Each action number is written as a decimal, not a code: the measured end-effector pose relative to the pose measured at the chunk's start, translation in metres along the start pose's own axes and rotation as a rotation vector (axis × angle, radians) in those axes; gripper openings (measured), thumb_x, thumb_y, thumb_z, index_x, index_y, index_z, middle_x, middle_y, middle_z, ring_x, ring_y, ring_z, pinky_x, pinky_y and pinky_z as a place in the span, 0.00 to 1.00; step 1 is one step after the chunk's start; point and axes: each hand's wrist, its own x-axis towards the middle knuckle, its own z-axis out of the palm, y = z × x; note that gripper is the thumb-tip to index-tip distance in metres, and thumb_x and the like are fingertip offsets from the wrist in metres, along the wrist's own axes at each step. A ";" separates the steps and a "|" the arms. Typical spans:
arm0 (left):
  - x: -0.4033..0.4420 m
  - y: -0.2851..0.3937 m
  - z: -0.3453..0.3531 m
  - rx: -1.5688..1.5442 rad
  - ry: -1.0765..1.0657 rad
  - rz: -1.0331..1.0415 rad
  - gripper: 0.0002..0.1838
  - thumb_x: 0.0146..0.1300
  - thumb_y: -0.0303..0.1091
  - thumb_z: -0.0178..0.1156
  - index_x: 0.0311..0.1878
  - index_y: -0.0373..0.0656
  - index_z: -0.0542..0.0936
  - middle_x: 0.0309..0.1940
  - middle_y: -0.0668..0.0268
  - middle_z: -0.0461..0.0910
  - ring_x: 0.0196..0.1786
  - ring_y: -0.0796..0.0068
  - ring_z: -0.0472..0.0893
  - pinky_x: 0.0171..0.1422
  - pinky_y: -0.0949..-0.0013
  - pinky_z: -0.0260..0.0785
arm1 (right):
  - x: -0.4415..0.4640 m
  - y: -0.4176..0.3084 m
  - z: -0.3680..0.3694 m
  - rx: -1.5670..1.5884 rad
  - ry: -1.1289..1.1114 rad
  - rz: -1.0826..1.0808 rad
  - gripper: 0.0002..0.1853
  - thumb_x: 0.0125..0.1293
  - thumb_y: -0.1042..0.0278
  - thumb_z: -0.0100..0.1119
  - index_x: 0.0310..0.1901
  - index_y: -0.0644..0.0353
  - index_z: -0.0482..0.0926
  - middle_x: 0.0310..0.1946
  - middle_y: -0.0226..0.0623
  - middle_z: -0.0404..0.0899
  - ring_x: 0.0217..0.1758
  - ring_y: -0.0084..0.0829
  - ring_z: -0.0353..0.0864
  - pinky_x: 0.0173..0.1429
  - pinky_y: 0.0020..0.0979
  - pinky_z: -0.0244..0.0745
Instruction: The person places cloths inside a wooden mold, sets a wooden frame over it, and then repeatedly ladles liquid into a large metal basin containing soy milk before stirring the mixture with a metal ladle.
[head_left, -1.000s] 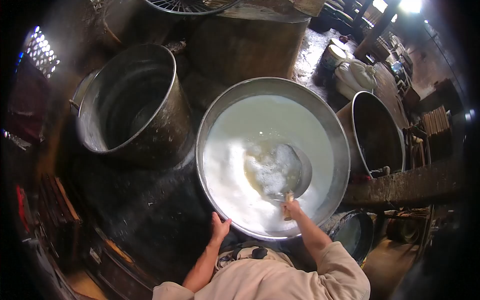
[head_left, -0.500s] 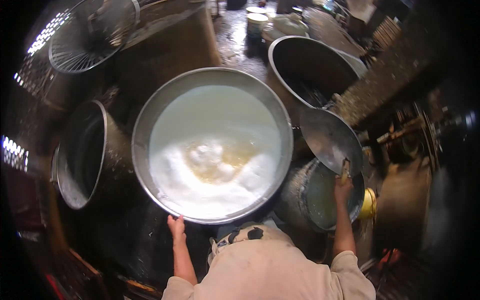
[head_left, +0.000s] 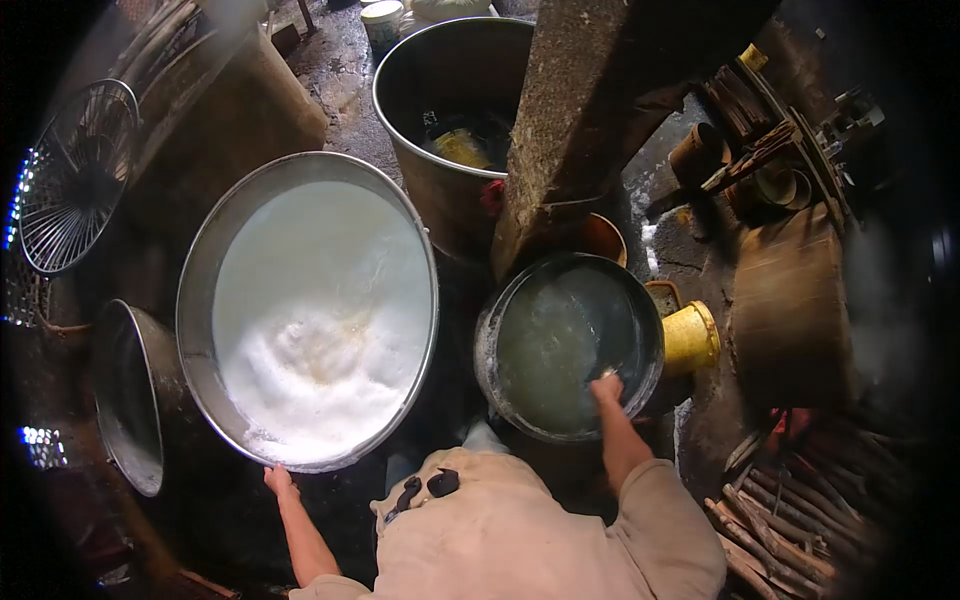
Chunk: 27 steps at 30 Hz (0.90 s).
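Observation:
A wide metal vat [head_left: 427, 300] holds pale milky liquid with thick white foam at its near side. At the vat's near rim is my left hand [head_left: 281, 480], its fingers closed on the edge. My right hand [head_left: 606, 388] is closed around the handle of a ladle, over the right part of a smaller round drum [head_left: 487, 345]. Cloudy greenish liquid fills this drum. The ladle's bowl [head_left: 622, 335] shows only as a dark shape in the drum, mostly hidden by the liquid.
A concrete pillar [head_left: 560, 120] rises beyond the drum, beside a large deep pot [head_left: 420, 165]. A yellow bucket [head_left: 690, 338] stands right of the drum. Firewood [head_left: 780, 525] lies at lower right. On the left are an empty metal pot [head_left: 150, 400] and a wire fan guard [head_left: 80, 180].
The ladle in my right hand has gone from the foamy vat to the smaller drum and down into it. The view has turned right. My left hand has stayed at the vat's rim.

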 end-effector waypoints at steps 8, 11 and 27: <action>0.041 -0.023 -0.008 -0.124 -0.052 -0.169 0.25 0.63 0.32 0.50 0.64 0.56 0.63 0.62 0.61 0.65 0.61 0.55 0.67 0.58 0.34 0.53 | -0.021 -0.002 0.126 0.822 -0.788 0.339 0.02 0.57 0.76 0.53 0.28 0.59 0.71 0.17 0.35 0.69 0.15 0.31 0.68 0.19 0.35 0.68; 0.018 -0.004 -0.006 -0.071 0.005 -0.233 0.26 0.63 0.33 0.51 0.65 0.58 0.62 0.62 0.61 0.64 0.62 0.55 0.65 0.58 0.34 0.53 | -0.018 0.003 0.130 0.794 -0.919 0.261 0.02 0.56 0.77 0.52 0.28 0.60 0.70 0.18 0.35 0.68 0.15 0.29 0.68 0.18 0.32 0.67; 0.032 -0.014 -0.017 -0.030 -0.074 -0.136 0.20 0.61 0.29 0.54 0.57 0.47 0.68 0.53 0.63 0.71 0.50 0.62 0.70 0.48 0.49 0.62 | -0.064 0.002 -0.066 0.543 -0.868 -0.027 0.03 0.56 0.79 0.56 0.31 0.66 0.72 0.21 0.36 0.70 0.19 0.27 0.72 0.19 0.31 0.69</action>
